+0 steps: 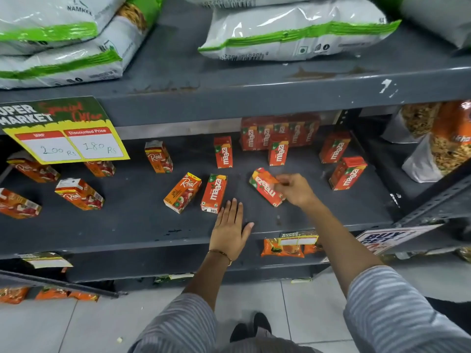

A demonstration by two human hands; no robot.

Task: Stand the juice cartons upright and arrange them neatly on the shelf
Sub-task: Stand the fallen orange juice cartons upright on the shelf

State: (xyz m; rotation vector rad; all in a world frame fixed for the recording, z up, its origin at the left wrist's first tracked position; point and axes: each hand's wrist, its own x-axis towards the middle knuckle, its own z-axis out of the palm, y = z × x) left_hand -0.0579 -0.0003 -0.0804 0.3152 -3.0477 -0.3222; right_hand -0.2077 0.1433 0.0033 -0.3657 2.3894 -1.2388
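Several small orange juice cartons are scattered on the grey shelf (pixel 127 225). My right hand (pixel 297 189) grips a Maaza carton (pixel 265 188) that lies tilted on the shelf. My left hand (pixel 230 229) rests flat and open on the shelf, just below another lying Maaza carton (pixel 214 193). A Real carton (pixel 182 192) lies beside that one. Two Maaza cartons (pixel 223 152) (pixel 278 153) stand upright further back, in front of a packed row of Maaza cartons (pixel 279 132). More Real cartons (pixel 79 194) lie at the left.
A yellow price sign (pixel 66 138) hangs from the upper shelf at left. White and green snack bags (pixel 293 34) lie on the shelf above. Clear bags of snacks (pixel 443 143) stand at right. Two more Maaza cartons (pixel 348 173) stand tilted at the right.
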